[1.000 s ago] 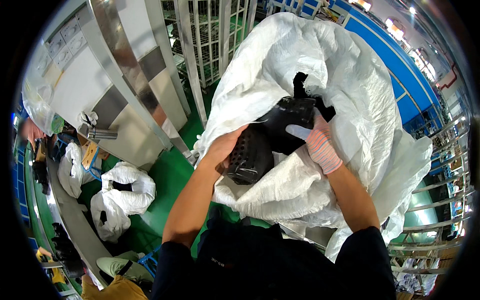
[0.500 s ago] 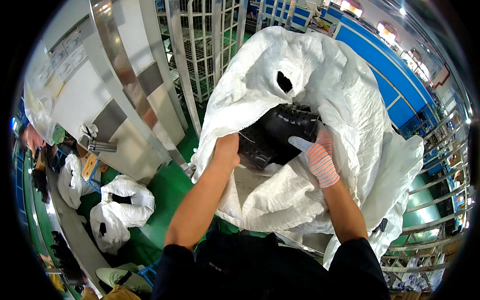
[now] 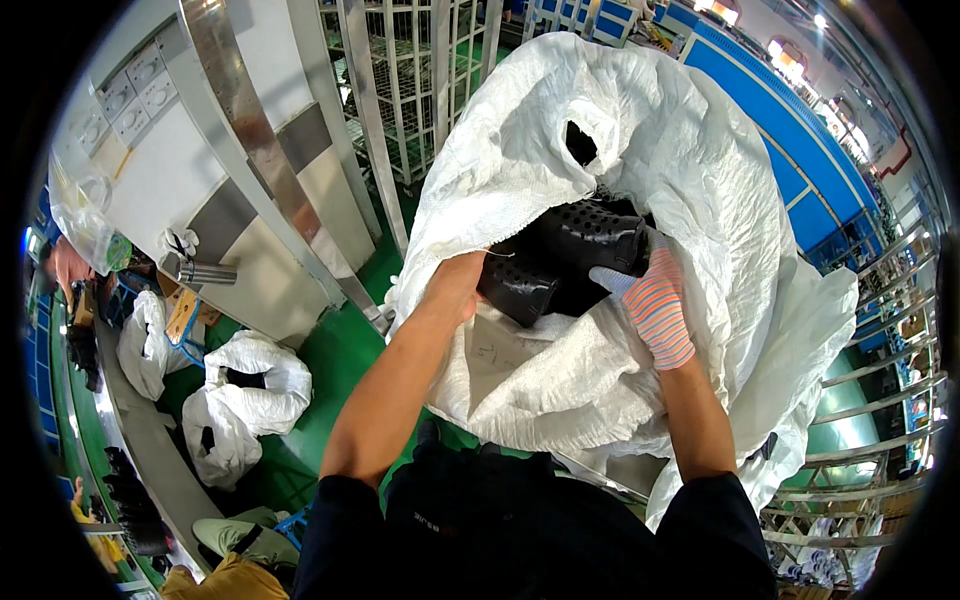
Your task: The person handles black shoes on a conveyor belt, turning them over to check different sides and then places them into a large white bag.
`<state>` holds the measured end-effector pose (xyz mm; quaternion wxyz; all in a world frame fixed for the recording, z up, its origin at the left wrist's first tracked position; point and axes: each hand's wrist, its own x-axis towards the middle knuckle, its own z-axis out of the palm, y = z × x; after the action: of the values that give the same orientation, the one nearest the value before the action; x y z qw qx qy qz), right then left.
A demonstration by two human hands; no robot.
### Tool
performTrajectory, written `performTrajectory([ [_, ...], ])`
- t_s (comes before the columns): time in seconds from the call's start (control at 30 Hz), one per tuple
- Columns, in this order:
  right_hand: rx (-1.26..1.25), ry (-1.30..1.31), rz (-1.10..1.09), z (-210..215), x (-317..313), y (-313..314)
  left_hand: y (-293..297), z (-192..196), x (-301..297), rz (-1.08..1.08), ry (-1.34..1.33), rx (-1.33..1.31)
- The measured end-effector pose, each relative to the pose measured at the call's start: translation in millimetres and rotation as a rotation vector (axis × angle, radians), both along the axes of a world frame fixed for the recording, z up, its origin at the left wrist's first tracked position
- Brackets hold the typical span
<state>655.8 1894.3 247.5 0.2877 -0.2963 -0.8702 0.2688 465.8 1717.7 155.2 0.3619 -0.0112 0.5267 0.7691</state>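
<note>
The sack (image 3: 640,170) rim is gripped by the bare left hand (image 3: 455,285). Black shoes (image 3: 560,260) lie inside, just beyond its fingers; one is grasped by the right hand (image 3: 650,300) (striped glove), fingertips touching it.

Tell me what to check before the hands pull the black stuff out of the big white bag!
1. Bag mouth open: ok, the white sack gapes around the black perforated pieces.
2. Left hand on the load: ok, bare, touching a black piece at the sack's edge.
3. Right hand on the load: ok, in a striped glove, against the pieces.
4. Firm grip: cannot tell, fingertips hidden.
5. Floor beside: not ok, smaller white bags lie on the green floor.
</note>
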Motion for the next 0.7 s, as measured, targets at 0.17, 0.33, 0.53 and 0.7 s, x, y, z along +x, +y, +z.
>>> performTrajectory([
  [0.17,-0.211,0.041,0.005,0.5,-5.1,17.6,1.3,-27.0,-17.8,0.058,0.137,-0.200],
  [0.33,-0.400,0.140,0.060,15.3,-2.7,15.4,6.3,-1.3,-1.9,0.097,0.315,-0.197],
  [0.53,-0.294,0.036,0.068,23.5,-2.9,5.6,1.9,11.8,0.7,0.101,0.312,-0.203],
  [0.7,-0.096,-0.220,0.172,25.7,4.9,6.9,3.6,8.6,-6.1,0.052,0.305,-0.195],
])
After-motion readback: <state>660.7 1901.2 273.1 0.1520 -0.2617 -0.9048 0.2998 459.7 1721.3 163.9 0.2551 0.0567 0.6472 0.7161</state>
